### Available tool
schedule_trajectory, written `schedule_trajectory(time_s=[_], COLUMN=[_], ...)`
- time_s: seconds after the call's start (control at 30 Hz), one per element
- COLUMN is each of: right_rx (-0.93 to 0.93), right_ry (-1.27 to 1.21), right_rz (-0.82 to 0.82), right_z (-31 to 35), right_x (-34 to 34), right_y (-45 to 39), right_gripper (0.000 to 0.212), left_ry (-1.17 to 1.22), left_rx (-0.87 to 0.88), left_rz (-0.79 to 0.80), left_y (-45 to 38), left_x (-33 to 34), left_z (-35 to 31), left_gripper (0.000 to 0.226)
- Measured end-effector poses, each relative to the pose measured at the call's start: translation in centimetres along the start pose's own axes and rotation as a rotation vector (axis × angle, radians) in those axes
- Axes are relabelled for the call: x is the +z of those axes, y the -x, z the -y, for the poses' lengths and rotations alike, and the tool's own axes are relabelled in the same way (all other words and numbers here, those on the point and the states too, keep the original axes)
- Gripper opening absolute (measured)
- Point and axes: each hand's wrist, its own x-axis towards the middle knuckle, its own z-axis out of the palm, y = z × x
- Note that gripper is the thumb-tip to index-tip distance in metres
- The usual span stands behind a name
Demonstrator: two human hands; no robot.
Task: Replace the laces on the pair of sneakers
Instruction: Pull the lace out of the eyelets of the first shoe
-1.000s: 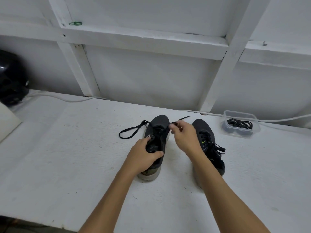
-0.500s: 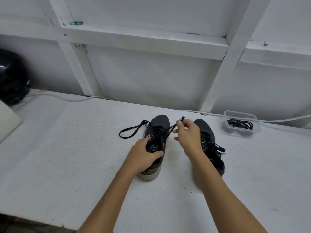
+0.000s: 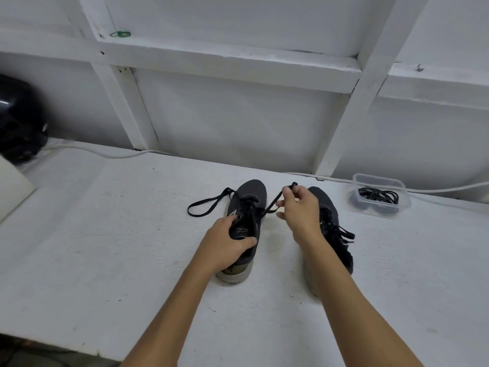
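We see two dark sneakers standing side by side on the white surface [image 3: 111,255], toes toward the wall. The left hand [image 3: 227,242] grips the left sneaker [image 3: 247,207] at its collar, thumb curled over the tongue, holding it down. The right hand [image 3: 300,210] pinches one end of the black lace [image 3: 272,203], drawn taut up and to the right from the eyelets; the other end lies in a loose loop [image 3: 205,206] on the surface, left of the toe. The right sneaker [image 3: 336,229], partly hidden behind the right wrist, is laced. Near the wall on the right, a clear container [image 3: 381,196] holds a bundle of black laces [image 3: 378,194].
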Motion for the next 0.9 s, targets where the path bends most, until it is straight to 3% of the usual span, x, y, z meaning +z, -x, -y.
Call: schedule_trajectory(time_s=[0.03, 0.13, 0.23, 0.37, 0.5, 0.57, 0.7, 0.9], right_rx=[0.034, 0.225, 0.217, 0.025, 0.013, 0.104, 0.260, 0.211], right_ry=[-0.005, 0.147, 0.275, 0.274, 0.014, 0.039, 0.199, 0.206], right_rz=[0.029, 0.336, 0.513, 0.397, -0.030, 0.040, 0.449, 0.483], right_z=[0.2, -0.5, -1.8, -1.7, -0.1, 0.2, -0.9, -1.8], right_x=[-0.2, -0.4, -0.3, 0.1, -0.5, -1.0, -0.7, -0.2], right_y=[0.0, 1.3, 2.2, 1.6, 0.0, 0.0, 2.1, 2.0], right_gripper=[0.021, 0.037, 0.023, 0.019, 0.017, 0.021, 0.024, 0.014], left_ry=[0.000, -0.003, 0.002, 0.003, 0.011, 0.008, -0.004, -0.009], left_rx=[-0.002, 0.006, 0.033, 0.014, -0.012, -0.018, -0.008, 0.021], left_rz=[0.001, -0.006, -0.013, -0.012, -0.001, 0.002, 0.012, -0.018], left_y=[0.0, 0.1, 0.2, 0.2, 0.4, 0.5, 0.7, 0.8], left_x=[0.0, -0.1, -0.1, -0.1, -0.1, -0.2, -0.3, -0.4], left_z=[0.0, -0.2, -0.4, -0.5, -0.5, -0.6, -0.9, -1.1], left_gripper=[0.077, 0.070, 0.059, 0.064, 0.068, 0.068, 0.069, 0.061])
